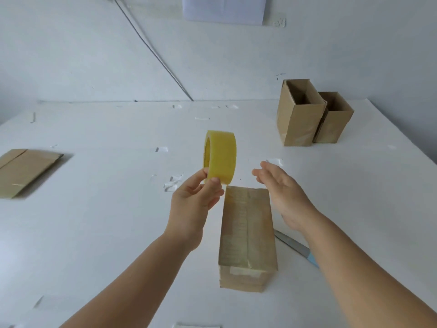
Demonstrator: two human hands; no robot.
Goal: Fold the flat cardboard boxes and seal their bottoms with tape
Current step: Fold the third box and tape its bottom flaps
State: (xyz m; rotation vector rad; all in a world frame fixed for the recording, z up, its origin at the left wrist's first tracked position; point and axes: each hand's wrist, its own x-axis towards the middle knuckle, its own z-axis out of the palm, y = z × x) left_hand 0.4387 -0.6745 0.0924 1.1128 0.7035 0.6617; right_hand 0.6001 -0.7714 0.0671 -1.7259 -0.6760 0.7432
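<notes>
- Your left hand [194, 200] holds the yellow tape roll [220, 157] upright above the tabletop [106, 233]; its grip is a pinch on the roll's lower edge, thumb on the outer band and fingers at the inner ring.
- Your right hand [283, 188] hovers just right of the roll, apart from it, its grip wide with fingers straight and palm turned toward the roll, holding nothing.
- Directly below and between your hands stands the folded cardboard box [247, 235], its closed flaps facing up with clear tape running along the centre seam and over the near edge.
- A knife [295, 247] with a light blue handle lies on the tabletop just right of that box, partly hidden by your right forearm.
- Two open-topped boxes [312, 114] stand side by side, touching, at the far right.
- A flat cardboard box [23, 171] lies at the left edge.
- Small bits of clear tape [173, 182] are scattered over the white surface.
</notes>
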